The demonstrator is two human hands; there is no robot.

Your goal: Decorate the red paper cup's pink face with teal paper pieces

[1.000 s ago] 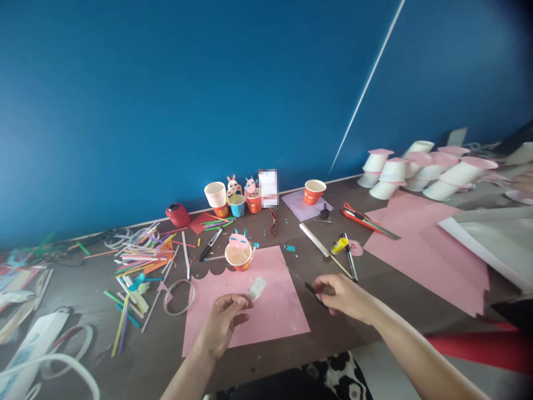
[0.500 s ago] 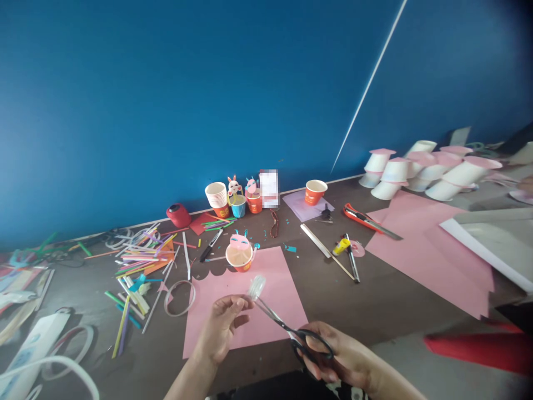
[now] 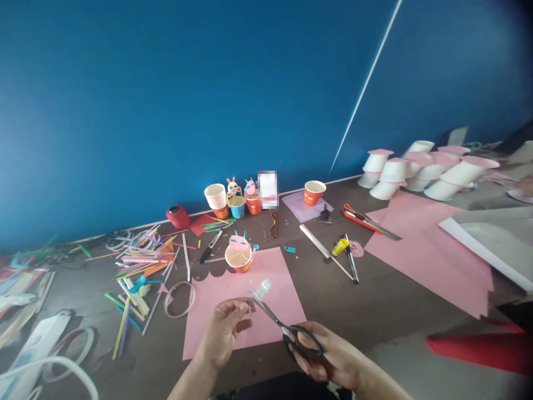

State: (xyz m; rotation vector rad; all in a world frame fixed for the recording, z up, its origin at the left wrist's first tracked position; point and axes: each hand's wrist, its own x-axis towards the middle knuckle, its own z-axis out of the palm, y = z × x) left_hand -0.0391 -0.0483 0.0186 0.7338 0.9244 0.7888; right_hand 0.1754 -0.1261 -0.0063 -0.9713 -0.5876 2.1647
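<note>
My left hand [image 3: 225,329] pinches the near end of a small clear plastic piece [image 3: 263,288] between thumb and fingertips. Black-handled scissors [image 3: 278,322] are gripped in my right hand [image 3: 331,355], fingers through the loops. The blade tips reach the plastic piece close to my left fingertips; whether they cut into it is too small to tell. Below both hands lies a pink paper sheet [image 3: 270,264] with a scalloped top-left edge. At that sheet's far edge stands a paper cup [image 3: 239,264] with a pink cutout face [image 3: 240,243] on its rim.
Straws and paper strips [image 3: 141,258] lie heaped at left, beside a tape roll [image 3: 167,303]. Stacked cups [image 3: 215,197] and a red cup [image 3: 314,193] stand by the wall. A utility knife [image 3: 362,218], glued white cups [image 3: 385,186] and more pink paper [image 3: 416,250] are at right.
The scissors have moved slightly left and their blades look closer together. The clear plastic piece has shifted a little right and down and tilted. My left hand has barely moved.
</note>
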